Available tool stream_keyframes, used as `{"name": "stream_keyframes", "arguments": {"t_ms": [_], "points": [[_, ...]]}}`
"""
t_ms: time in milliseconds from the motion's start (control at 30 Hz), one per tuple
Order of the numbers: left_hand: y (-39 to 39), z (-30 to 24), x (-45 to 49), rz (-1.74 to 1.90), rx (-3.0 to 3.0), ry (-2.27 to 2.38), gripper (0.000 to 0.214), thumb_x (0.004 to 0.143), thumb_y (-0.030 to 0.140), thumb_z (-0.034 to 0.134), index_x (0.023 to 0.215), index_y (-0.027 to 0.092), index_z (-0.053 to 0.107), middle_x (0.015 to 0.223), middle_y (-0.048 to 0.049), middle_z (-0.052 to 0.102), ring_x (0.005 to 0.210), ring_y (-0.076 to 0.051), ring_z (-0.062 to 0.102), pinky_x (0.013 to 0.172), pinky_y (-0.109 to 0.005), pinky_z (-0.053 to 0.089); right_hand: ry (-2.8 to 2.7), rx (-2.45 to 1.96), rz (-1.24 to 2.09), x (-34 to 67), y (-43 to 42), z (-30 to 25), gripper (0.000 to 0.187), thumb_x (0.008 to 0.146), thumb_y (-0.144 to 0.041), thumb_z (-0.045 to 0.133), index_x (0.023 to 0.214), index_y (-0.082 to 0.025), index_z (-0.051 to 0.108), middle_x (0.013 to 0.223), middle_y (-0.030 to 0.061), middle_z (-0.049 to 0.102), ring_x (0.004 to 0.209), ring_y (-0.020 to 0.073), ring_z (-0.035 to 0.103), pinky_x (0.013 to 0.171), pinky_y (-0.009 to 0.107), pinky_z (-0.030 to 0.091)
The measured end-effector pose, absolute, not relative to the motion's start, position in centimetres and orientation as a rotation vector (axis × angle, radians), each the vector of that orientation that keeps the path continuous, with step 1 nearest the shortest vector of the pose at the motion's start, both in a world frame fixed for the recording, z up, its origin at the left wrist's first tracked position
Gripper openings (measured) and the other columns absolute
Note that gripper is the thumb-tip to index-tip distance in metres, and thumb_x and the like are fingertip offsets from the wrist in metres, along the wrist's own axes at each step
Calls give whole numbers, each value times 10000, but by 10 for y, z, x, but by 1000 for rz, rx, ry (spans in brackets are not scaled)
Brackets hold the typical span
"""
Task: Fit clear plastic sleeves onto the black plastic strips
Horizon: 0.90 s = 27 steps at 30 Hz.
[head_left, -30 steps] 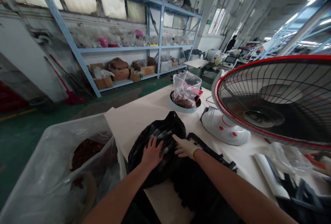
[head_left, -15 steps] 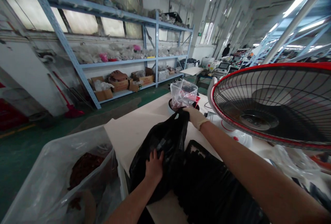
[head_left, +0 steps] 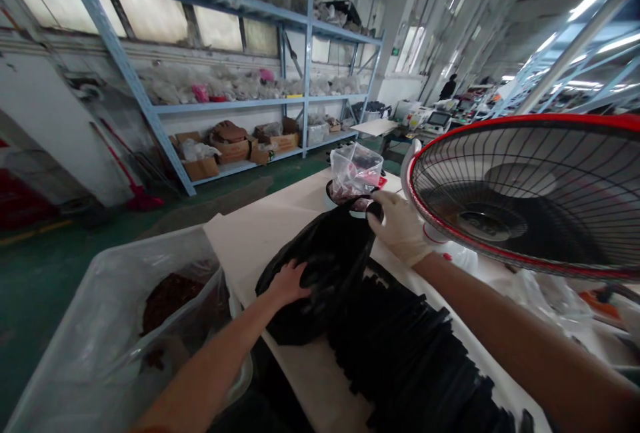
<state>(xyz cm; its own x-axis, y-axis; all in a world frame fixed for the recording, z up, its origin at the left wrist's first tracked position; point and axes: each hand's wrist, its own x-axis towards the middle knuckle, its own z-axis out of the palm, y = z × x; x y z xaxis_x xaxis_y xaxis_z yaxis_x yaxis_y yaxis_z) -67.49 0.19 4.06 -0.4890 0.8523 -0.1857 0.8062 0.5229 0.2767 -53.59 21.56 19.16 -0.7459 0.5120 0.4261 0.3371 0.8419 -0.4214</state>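
A black plastic bag [head_left: 325, 240] lies on the table, its mouth spread apart, with dark, blurred contents inside. My bare left hand [head_left: 287, 283] is at the bag's left side, its fingers curled over the edge; the fingertips are partly hidden. At the far right corner, my right hand [head_left: 400, 228], in a pale glove, pinches the bag's rim between thumb and fingers. Right beside the bag, a large pile of black strips [head_left: 410, 346] covers the near part of the table.
A fan [head_left: 500, 200] with a red rim looms at the right. Behind the bag stands a bowl with a clear plastic bag [head_left: 356, 166]. To the left is a plastic-lined white bin [head_left: 95, 286] holding brown pieces. Blue shelves [head_left: 230, 105] line the wall; a person [head_left: 449, 88] is far back.
The bag's mouth has been spread wider and its contents show. My left hand has moved left and up to the bag's edge; my right hand has shifted right with the rim.
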Motion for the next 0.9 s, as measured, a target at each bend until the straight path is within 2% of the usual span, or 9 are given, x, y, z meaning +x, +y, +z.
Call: {"name": "stream_keyframes", "arguments": {"t_ms": [100, 167, 233, 333, 433, 533, 633, 767, 900], "points": [[-24, 45, -672, 154, 1477, 2534, 357, 875, 343, 505, 1192, 178, 505, 1234, -88, 532, 1064, -235, 540, 893, -466, 432, -3202, 75, 88, -528, 150, 151, 368, 850, -392, 436, 1111, -171, 573, 1122, 115, 610, 1053, 236, 538, 904, 363, 366], [-43, 42, -664, 86, 1545, 2541, 274, 885, 318, 487, 1093, 163, 573, 1102, -77, 616, 1013, -222, 572, 886, -442, 426, -3363, 200, 23, -525, 116, 115, 448, 698, -528, 612, 941, -154, 657, 925, 118, 679, 907, 263, 604, 855, 384, 396], [-63, 35, -655, 19, 1619, 2528, 267, 864, 323, 513, 1053, 159, 606, 1012, -94, 666, 1009, -238, 586, 915, -438, 390, -3441, 183, -72, -523, 99, 83, 416, 613, -448, 718, 851, -108, 682, 845, 161, 689, 850, 295, 623, 855, 430, 388], [-89, 30, -650, -63, 1691, 2525, 441, 800, 413, 577, 1120, 110, 581, 907, -150, 702, 940, -285, 624, 959, -476, 324, -3482, 129, -157, -519, 102, 61, 175, 727, -220, 622, 805, -79, 691, 810, 182, 693, 828, 294, 637, 844, 438, 387], [-107, 44, -657, -124, 1784, 2478, 435, 746, 499, 605, 927, 106, 654, 738, -126, 706, 788, -284, 652, 940, -482, 331, -3493, 148, -121, -517, 122, 71, 227, 797, -150, 479, 835, -130, 703, 833, 143, 699, 836, 269, 644, 781, 396, 417], [-117, 82, -664, -150, 1945, 2369, 241, 739, 422, 645, 734, 181, 657, 696, -64, 686, 783, -241, 632, 887, -404, 376, -3483, 175, -41, -513, 136, 98, 262, 794, -214, 477, 933, -195, 698, 938, 120, 688, 892, 267, 633, 752, 372, 430], [-121, 133, -663, -144, 2058, 2341, 45, 768, 254, 634, 750, 214, 640, 748, -33, 662, 827, -208, 595, 881, -374, 372, -3474, 261, 53, -498, 134, 122, 271, 755, -234, 509, 957, -226, 690, 1003, 90, 676, 930, 241, 622, 782, 335, 427], [-124, 188, -656, -93, 2098, 2392, 37, 786, 221, 620, 752, 208, 623, 833, -27, 646, 839, -197, 566, 866, -372, 384, -3514, 416, 220, -471, 114, 144, 198, 712, -279, 564, 846, -230, 702, 822, 42, 711, 811, 211, 646, 823, 318, 419], [-124, 203, -651, 64, 2122, 2351, 47, 777, 173, 628, 797, 215, 616, 893, 4, 666, 945, -178, 570, 947, -356, 343, -3234, 136, 456, -477, 124, 171, 301, 794, -387, 502, 1023, -249, 639, 984, 40, 687, 911, 201, 619, 848, 300, 412]]}}
